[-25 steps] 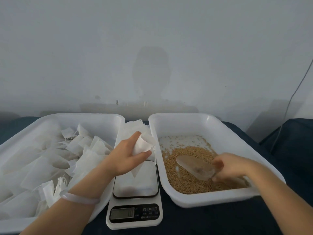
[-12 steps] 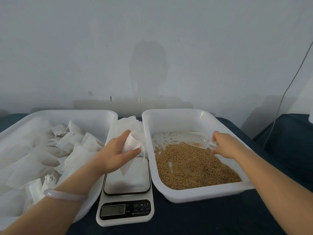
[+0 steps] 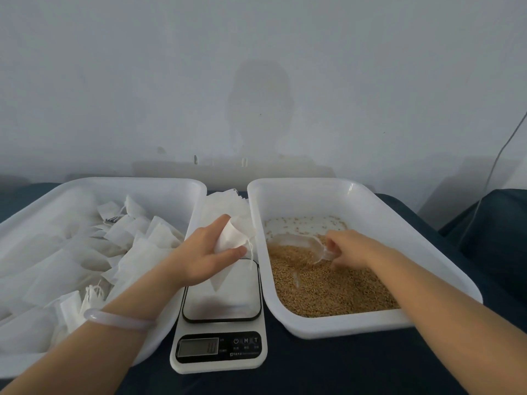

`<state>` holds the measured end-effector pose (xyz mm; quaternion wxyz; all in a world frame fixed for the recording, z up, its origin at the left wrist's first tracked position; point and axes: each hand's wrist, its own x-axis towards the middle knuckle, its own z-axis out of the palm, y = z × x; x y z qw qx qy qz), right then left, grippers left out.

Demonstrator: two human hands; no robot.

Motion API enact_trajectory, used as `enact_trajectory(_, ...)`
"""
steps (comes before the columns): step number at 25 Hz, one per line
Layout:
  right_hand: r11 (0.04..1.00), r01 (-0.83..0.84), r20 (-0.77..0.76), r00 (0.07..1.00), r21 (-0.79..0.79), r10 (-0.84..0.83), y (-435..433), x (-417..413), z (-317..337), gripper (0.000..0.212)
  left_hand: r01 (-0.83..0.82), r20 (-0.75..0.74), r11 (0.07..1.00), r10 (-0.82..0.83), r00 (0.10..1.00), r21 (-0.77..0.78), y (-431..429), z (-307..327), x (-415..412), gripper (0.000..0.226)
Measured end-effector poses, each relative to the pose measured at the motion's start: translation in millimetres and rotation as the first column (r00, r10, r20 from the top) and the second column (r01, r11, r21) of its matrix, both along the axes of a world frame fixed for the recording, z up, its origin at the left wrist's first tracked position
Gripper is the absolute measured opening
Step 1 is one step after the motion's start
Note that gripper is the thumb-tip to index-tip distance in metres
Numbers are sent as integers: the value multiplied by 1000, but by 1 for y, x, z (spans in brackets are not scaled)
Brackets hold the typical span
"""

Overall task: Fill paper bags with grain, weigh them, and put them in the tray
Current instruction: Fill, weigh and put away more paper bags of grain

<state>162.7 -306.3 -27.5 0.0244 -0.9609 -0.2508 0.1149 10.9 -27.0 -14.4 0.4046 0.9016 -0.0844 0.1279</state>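
Observation:
My left hand (image 3: 199, 256) grips a small white paper bag (image 3: 232, 240) above the far end of the kitchen scale (image 3: 221, 317), its mouth turned toward the right. My right hand (image 3: 346, 249) holds the handle of a clear plastic scoop (image 3: 299, 242) inside the right white tray (image 3: 368, 325). The scoop's bowl lies on the brown grain (image 3: 328, 283) that covers the tray's near half. The left white tray (image 3: 134, 185) holds several white paper bags (image 3: 137, 238).
A stack of flat empty bags (image 3: 228, 205) lies between the two trays, behind the scale. Everything sits on a dark blue cloth (image 3: 328, 363). A pale wall rises close behind the trays, and a thin cable (image 3: 502, 155) hangs at the far right.
My right hand has brought the scoop from the tray's far end back onto the grain heap, bowl pointing left. My left hand keeps the bag above the scale.

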Motion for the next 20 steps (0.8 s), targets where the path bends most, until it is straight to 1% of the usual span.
enact_trajectory(5, 998, -62, -146, 987, 28, 65, -23, -14, 14, 30, 7, -12, 1000, -7, 1000, -1, 1, -2, 2, 26)
enact_trajectory(8, 995, -102, -163, 981, 20, 104, -42, -25, 22, 21, 11, -8, 1000, -11, 1000, 1, 1, -1, 2, 23)
enact_trajectory(10, 996, -82, -157, 984, 42, 87, -56, -30, 27, 18, 2, -5, 1000, -2, 1000, 0, 2, -1, 2, 28)
enact_trajectory(12, 997, -40, -122, 991, 69, 48, -71, -35, 33, 22, -1, -15, 1000, 1, 1000, 0, 1, 0, 1, 35)
enact_trajectory(13, 998, -22, -79, 997, 66, 27, -77, -37, 37, 26, -3, -17, 1000, 3, 1000, -1, -1, 2, 0, 35)
enact_trajectory(15, 1000, 4, 52, 999, 29, -6, -89, -41, 42, 33, -20, -1, 999, 20, 1000, -41, -6, 9, -3, 35)
enact_trajectory(17, 999, 21, 147, 989, 38, -27, -97, -45, 48, 34, -23, 36, 994, 27, 999, -109, -17, 19, -6, 43)
enact_trajectory(19, 996, 29, 175, 984, 80, -43, -101, -48, 54, 33, 17, 43, 992, -12, 999, -128, -35, 29, -5, 48)
enact_trajectory(20, 994, 34, 173, 983, 103, -52, -102, -49, 57, 33, 43, 29, 992, -39, 999, -121, -47, 32, -4, 48)
